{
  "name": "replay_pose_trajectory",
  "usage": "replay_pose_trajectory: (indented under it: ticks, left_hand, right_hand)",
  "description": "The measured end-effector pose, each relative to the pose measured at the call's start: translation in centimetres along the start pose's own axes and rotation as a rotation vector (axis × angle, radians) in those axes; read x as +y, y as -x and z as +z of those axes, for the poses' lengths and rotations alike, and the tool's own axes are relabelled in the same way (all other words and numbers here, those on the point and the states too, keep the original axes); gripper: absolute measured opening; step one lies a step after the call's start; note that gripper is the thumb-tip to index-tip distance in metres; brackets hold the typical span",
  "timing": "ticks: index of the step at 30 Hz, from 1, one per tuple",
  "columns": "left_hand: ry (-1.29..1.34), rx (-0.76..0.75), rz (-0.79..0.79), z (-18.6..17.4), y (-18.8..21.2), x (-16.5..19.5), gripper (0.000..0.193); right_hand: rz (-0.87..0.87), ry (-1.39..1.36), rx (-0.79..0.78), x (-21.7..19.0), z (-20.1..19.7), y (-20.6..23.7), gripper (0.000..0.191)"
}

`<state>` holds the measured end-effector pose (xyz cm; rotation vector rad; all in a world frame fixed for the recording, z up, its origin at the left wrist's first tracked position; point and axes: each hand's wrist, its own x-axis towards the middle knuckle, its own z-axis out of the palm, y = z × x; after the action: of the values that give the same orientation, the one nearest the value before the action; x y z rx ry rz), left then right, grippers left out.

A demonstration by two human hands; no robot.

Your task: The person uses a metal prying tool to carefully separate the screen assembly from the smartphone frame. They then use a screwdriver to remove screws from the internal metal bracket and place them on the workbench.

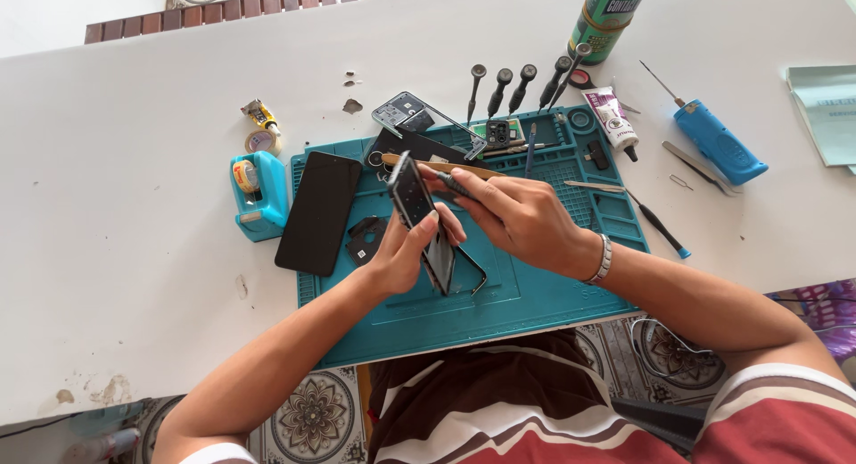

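Opened dark smartphone body (421, 216): held tilted on edge above the teal silicone repair mat (535, 295), grasped by the left hand (403, 254). Thin dark screwdriver (456, 186): pinched in right hand (522, 216) fingers, tip at the phone. Detached black screen panel (318, 212): laid flat at mat's left edge.

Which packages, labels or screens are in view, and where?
Spray can: top edge, green cylinder with printed label.
Glue tube: right of the mat, white with dark cap.
Dark phone screen: flat on the mat's left side, black rectangle.
Paper pad: far right, pale green.
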<state>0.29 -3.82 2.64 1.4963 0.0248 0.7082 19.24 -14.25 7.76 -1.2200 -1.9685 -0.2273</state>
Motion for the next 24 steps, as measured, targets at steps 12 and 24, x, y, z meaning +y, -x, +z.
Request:
replay_pose_trajectory:
  ticks: [12,24]
  left_hand:
    - [0.157,0.25,0.108,-1.4,-0.6,-0.2,0.048]
    - [0.302,0.305,0.124,-1.7,-0.8,0.2,0.056]
  right_hand:
    - [0.048,-0.074,-0.195,0.1,0.7,0.1,0.038]
    - [0.135,-0.132,-0.291,0.1,1.0,0.3,0.037]
